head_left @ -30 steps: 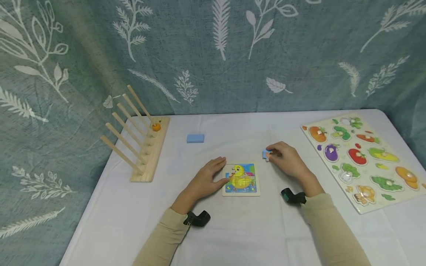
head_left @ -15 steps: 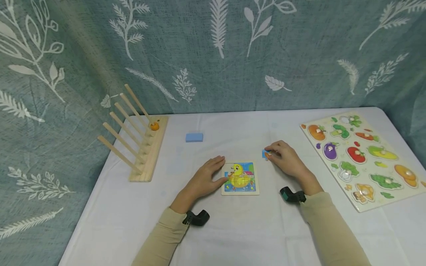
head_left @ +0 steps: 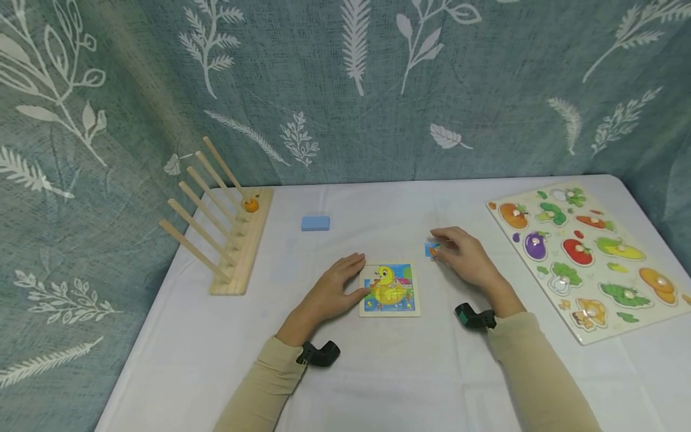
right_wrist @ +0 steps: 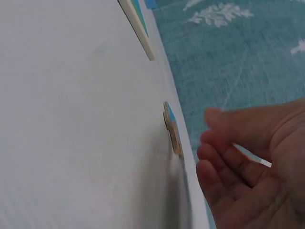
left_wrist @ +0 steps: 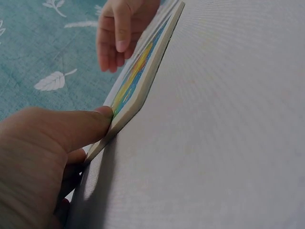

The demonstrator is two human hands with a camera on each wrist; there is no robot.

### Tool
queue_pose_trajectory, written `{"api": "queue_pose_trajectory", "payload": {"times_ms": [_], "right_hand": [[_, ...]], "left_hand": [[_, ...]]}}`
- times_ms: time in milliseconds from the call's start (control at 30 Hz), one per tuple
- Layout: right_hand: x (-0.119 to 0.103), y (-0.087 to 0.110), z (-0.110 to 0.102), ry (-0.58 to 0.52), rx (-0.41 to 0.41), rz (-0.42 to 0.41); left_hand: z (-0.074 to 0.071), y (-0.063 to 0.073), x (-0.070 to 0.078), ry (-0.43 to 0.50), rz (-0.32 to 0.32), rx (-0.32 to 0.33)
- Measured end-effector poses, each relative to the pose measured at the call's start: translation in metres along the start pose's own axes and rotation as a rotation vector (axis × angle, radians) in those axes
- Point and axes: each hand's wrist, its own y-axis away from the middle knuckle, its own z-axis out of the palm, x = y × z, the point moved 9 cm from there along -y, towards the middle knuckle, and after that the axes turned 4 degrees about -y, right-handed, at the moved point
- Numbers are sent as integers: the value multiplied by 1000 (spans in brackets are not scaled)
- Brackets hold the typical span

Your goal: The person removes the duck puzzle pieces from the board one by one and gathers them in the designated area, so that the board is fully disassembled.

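A small square puzzle (head_left: 390, 291) with a yellow duck on blue lies on the white table, pale wood showing at its upper left. My left hand (head_left: 333, 291) rests at its left side, fingers fairly straight near the far corner. In the left wrist view, the left thumb (left_wrist: 90, 125) touches the puzzle's frame. To the right of the puzzle lies a loose blue and orange jigsaw piece (head_left: 431, 249). My right hand (head_left: 465, 255) hovers beside this piece, its fingers loosely bent; the right wrist view shows a gap between the fingertips and the jigsaw piece (right_wrist: 172, 129).
At the left stands a wooden rack (head_left: 237, 258) with several slanted pegs and a small orange bead-like piece (head_left: 251, 205) at its far end. A blue block (head_left: 315, 223) lies behind the puzzle. A large vegetable peg board (head_left: 588, 258) covers the right side. A patterned curtain (head_left: 378, 120) hangs behind.
My right fingers have come away from the jigsaw piece, which now lies on the table. The left hand stays at the puzzle. The head view has shifted slightly.
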Motion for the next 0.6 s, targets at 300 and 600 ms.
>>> {"api": "queue_pose_trajectory", "payload": {"times_ms": [300, 600], "right_hand": [[-23, 0, 21, -23, -88, -20], [-43, 0, 45, -60, -174, -96]], "left_hand": [[0, 1, -1, 1, -12, -2], [0, 0, -1, 6, 1, -2]]}}
